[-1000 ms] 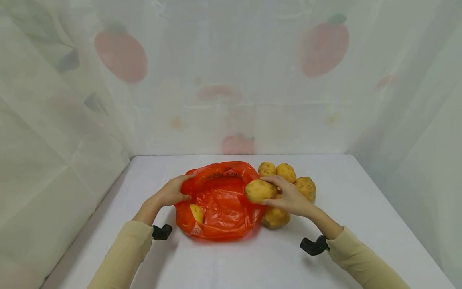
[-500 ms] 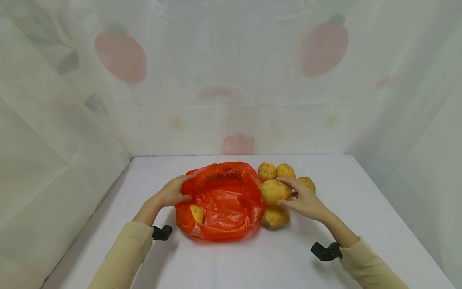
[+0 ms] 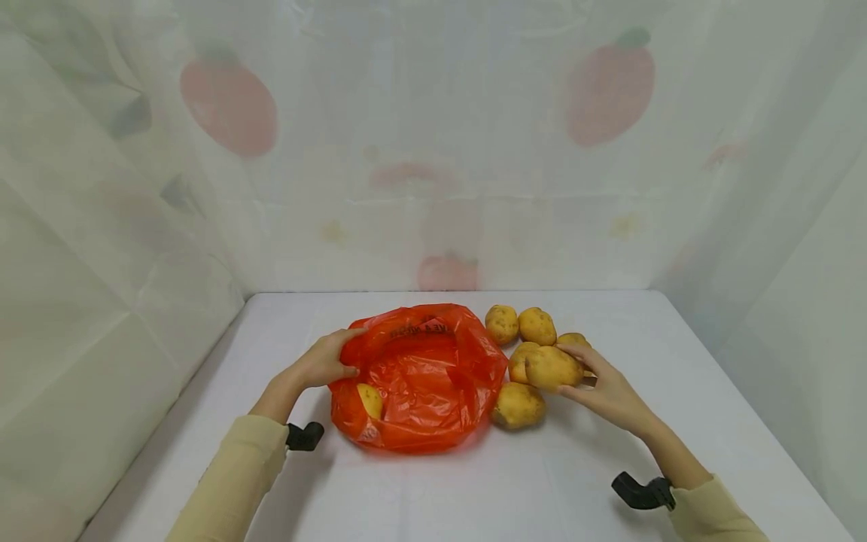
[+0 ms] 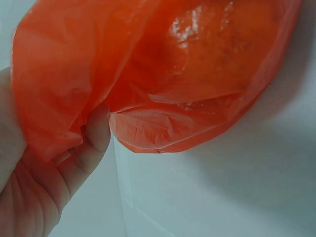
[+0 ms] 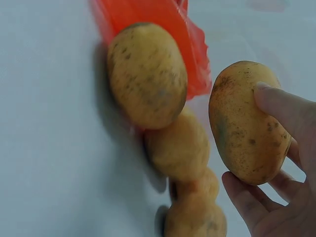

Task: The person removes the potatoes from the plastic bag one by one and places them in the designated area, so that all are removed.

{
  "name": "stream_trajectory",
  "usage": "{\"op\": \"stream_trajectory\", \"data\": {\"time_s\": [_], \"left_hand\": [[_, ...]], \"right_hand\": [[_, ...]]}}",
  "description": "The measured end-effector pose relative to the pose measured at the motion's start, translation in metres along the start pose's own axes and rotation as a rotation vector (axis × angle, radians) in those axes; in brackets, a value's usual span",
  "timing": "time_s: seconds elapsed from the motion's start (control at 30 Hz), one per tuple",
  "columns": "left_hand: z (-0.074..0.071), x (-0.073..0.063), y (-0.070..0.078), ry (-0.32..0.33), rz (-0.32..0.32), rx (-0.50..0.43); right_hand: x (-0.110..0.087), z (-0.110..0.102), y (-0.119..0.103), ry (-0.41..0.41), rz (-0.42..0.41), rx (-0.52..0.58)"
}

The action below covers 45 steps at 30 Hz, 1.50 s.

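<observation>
A red plastic bag [image 3: 420, 391] lies with its mouth open on the table, and one potato [image 3: 369, 400] shows inside at its left. My left hand [image 3: 325, 360] grips the bag's left rim; in the left wrist view, the film of the bag [image 4: 148, 131] is bunched between thumb and fingers. On the right, my right hand [image 3: 606, 388] holds a potato [image 3: 553, 368] between thumb and fingers, raised above the others. The right wrist view shows this held potato [image 5: 249, 123] apart from the potatoes below it.
Several loose potatoes lie along the bag's right side: one in front [image 3: 518, 406], one partly behind the held potato [image 3: 520, 363], others farther back [image 3: 537, 326]. The white table [image 3: 433, 497] meets a curtain with fruit prints [image 3: 447, 226] at its back edge.
My right hand has moved right, away from the bag's mouth, with the potato still held. The left hand keeps its place on the bag's rim.
</observation>
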State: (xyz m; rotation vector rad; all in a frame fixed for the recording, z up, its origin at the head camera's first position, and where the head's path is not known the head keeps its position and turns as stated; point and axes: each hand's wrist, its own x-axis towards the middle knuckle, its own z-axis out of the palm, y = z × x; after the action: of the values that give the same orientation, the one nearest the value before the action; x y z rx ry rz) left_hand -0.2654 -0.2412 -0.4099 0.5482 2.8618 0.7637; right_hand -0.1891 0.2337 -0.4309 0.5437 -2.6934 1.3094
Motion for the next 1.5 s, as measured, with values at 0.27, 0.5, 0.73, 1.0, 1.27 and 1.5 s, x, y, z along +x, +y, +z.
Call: {"op": "stream_trajectory", "data": {"time_s": [0.27, 0.5, 0.73, 1.0, 1.27, 1.5], "left_hand": [[0.000, 0.000, 0.000, 0.002, 0.007, 0.000], [0.001, 0.000, 0.000, -0.002, -0.001, -0.014], [0.001, 0.000, 0.001, 0.000, -0.004, -0.018], [0.002, 0.001, 0.000, -0.001, 0.000, -0.016], [0.002, 0.000, 0.002, -0.002, 0.000, -0.013], [0.001, -0.002, 0.003, -0.004, -0.008, -0.022]], "right_hand": [[-0.018, -0.006, 0.014, 0.003, 0.084, -0.005], [-0.027, -0.007, 0.024, 0.015, 0.115, -0.066], [-0.031, -0.004, 0.032, 0.027, 0.150, -0.115], [-0.034, 0.000, 0.034, 0.022, 0.160, -0.120], [-0.033, 0.006, 0.037, 0.031, 0.159, -0.137], [-0.031, 0.010, 0.035, 0.044, 0.153, -0.154]]}}
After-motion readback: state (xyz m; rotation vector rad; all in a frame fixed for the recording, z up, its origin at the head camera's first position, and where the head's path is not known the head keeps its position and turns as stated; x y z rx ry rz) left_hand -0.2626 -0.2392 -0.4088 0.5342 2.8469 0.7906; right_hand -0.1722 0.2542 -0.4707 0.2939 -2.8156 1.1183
